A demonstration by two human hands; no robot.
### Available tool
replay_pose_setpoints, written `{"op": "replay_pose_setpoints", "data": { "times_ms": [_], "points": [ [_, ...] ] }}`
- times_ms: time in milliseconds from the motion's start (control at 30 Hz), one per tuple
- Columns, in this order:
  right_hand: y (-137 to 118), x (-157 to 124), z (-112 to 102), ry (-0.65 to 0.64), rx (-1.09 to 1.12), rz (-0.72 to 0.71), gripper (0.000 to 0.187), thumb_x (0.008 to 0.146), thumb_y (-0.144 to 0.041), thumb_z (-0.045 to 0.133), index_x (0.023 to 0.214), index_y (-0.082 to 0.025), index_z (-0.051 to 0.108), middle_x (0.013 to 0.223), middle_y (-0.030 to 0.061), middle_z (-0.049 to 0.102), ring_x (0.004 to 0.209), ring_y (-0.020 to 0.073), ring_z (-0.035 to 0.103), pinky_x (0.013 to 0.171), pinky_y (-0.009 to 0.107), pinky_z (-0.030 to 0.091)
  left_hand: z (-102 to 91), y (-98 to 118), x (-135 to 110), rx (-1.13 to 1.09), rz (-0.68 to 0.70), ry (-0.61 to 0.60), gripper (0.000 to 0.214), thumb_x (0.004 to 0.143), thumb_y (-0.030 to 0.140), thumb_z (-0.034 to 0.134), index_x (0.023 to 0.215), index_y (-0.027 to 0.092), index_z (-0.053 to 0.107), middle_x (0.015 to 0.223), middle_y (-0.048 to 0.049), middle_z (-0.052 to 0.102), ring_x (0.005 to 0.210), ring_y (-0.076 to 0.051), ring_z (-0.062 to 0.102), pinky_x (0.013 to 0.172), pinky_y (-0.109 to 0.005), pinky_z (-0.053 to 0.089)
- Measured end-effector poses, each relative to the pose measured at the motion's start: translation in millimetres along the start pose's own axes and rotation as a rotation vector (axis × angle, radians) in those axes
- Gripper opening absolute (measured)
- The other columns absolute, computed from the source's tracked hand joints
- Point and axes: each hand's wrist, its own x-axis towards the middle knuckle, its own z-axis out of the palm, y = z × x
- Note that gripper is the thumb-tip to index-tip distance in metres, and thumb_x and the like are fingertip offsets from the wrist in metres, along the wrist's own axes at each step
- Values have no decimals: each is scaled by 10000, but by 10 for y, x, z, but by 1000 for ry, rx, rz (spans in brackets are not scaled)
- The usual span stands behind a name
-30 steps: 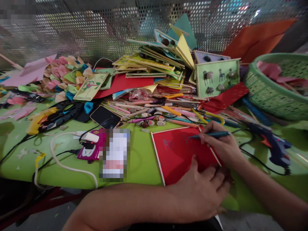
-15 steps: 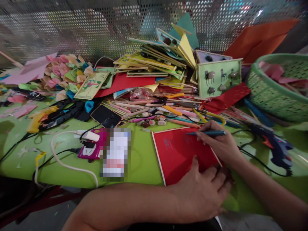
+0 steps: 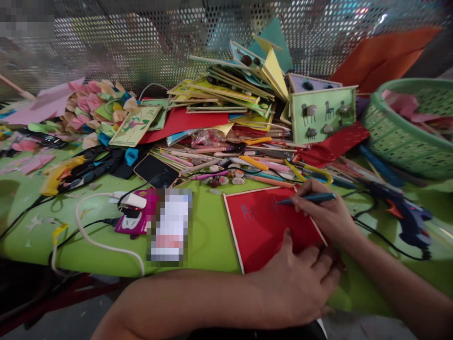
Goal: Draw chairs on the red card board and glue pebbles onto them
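Note:
A red card point(image 3: 255, 231) edged with pale sticks lies on the green table point(image 3: 208, 236) in front of me. Dark written strokes show near its top left and top middle. My right hand point(image 3: 323, 210) is closed round a blue pen point(image 3: 314, 198), its tip at the second group of strokes. Across the card's lower right, my left hand point(image 3: 300, 278) rests flat with fingers spread, pressing on the card and hiding that corner. Just beyond the card's top edge lie several pebbles point(image 3: 230, 177) and coloured pens point(image 3: 269, 181).
A phone point(image 3: 170, 226) and a purple power strip point(image 3: 132, 222) with cables lie left. A blue glue gun point(image 3: 403, 212) lies right, a yellow one point(image 3: 62, 174) far left. Behind are stacked cards point(image 3: 226, 89), scissors point(image 3: 311, 174) and a green basket point(image 3: 396, 137).
My right hand and the pen have shifted very slightly right and down along the second group of strokes. My left hand stays in place.

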Motion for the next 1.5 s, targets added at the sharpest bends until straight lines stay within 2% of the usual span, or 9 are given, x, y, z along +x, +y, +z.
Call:
{"op": "replay_pose_setpoints", "data": {
  "times_ms": [267,800,967,1133,1333,1500],
  "points": [
    [92,-10,-35,-22,-29,-31,223,828,-355,734,732,-235,572,673,-36,541,635,155,469,608,309,370,59,22,-1,-13,-8,13,559,1076,448,409,1520,128,521,1608,-146,493,1373,-319,479,1047,-635,497],
    [94,-38,-43,-54,-15,-13,236,848,-366,715,740,-234,554,686,-38,517,665,158,459,622,315,359,90,24,-9,3,-2,33,552,1086,427,374,1526,124,515,1610,-155,482,1382,-323,472,1047,-627,486],
    [94,-55,-46,-34,3,1,219,847,-358,719,754,-234,564,685,-46,509,653,151,443,611,311,355,104,38,-10,23,-8,23,574,1070,468,418,1530,139,518,1627,-162,460,1400,-355,450,1049,-643,464],
    [58,-44,-30,-31,5,-24,219,825,-331,722,710,-232,565,661,-41,517,643,152,448,601,310,350,37,17,-15,1,-6,6,556,1084,442,379,1527,132,510,1606,-136,492,1369,-309,471,1049,-633,495],
    [68,-16,-44,49,56,-19,204,845,-346,746,761,-241,593,641,-40,578,616,150,496,603,303,377,36,19,-7,-8,-13,26,556,1083,453,386,1513,127,521,1593,-129,508,1343,-299,485,1044,-642,505],
    [118,20,-43,29,55,-6,205,837,-354,755,783,-244,590,642,-38,594,596,149,509,585,296,388,40,14,-12,4,-4,36,559,1082,452,391,1514,123,523,1591,-143,509,1340,-302,490,1039,-621,503]
  ]
}}
